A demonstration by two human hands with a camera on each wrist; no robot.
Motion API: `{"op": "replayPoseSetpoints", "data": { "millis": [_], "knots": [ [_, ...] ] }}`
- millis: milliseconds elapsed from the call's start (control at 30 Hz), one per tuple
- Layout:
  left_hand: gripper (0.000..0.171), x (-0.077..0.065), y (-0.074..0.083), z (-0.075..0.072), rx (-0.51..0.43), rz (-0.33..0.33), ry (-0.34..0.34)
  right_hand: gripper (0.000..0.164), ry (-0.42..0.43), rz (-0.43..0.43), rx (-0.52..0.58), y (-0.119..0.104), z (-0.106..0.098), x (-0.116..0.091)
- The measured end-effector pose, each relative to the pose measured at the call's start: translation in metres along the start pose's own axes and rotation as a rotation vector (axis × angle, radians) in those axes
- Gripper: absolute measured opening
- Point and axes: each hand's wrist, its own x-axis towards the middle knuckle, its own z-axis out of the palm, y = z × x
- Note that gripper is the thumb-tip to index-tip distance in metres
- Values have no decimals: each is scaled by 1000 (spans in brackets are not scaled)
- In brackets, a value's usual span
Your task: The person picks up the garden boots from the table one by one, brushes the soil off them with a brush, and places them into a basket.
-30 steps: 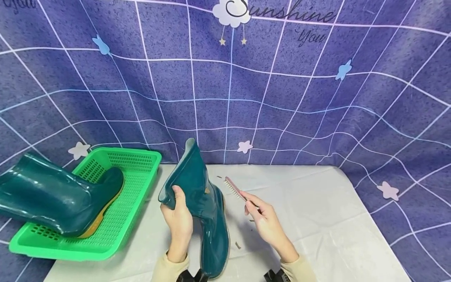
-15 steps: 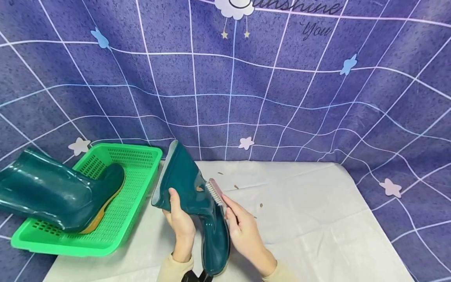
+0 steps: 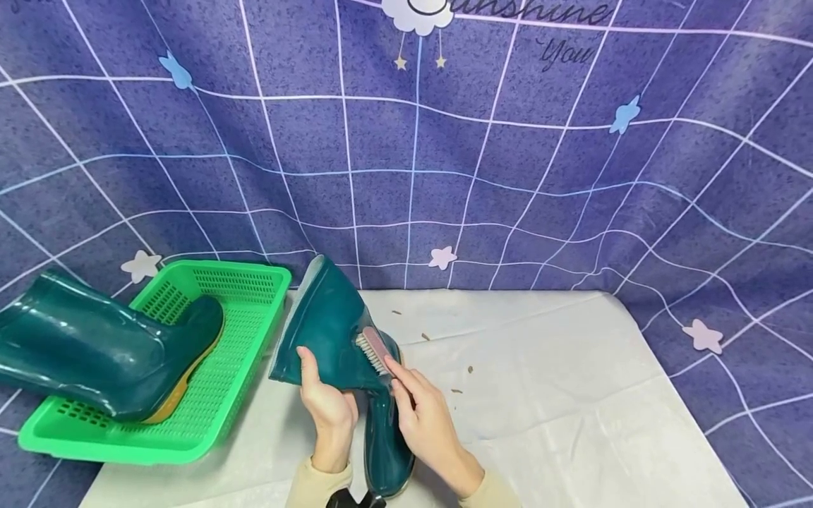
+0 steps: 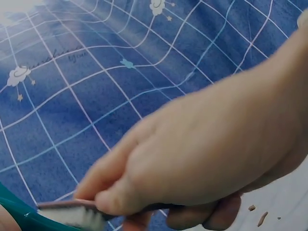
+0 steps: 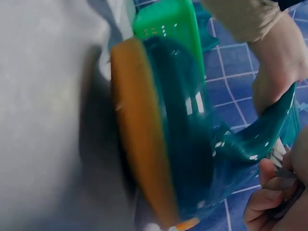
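Note:
A glossy dark green rubber boot (image 3: 333,310) leans on the table, its shaft tipped to the left and its toe toward me. By the shaft near the top opening, my left hand (image 3: 330,416) holds it, thumb on the near face. My right hand (image 3: 432,427) grips the handle of a pink brush (image 3: 376,344). The brush's pale bristles (image 4: 72,216) touch the shaft. In the right wrist view the boot's tan sole (image 5: 137,130) shows, and the left hand (image 5: 279,67) grips the shaft's rim.
A green plastic basket (image 3: 244,317) stands at the left with a second green boot (image 3: 95,346) lying across it. Small brown bits (image 3: 425,336) are scattered on the white-covered table (image 3: 546,374). A blue-purple curtain (image 3: 444,190) hangs behind.
The brush has moved left from beside the boot onto its shaft, where it covers the spot of a brown patch seen earlier. The shaft has tipped further left.

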Motion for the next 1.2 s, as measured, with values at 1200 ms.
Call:
{"op": "replayPoseSetpoints", "data": {
  "millis": [1200],
  "knots": [
    [73,-1,2,-1,3,-57,-63,48,68,-92,13,4,11,-5]
  ]
}}
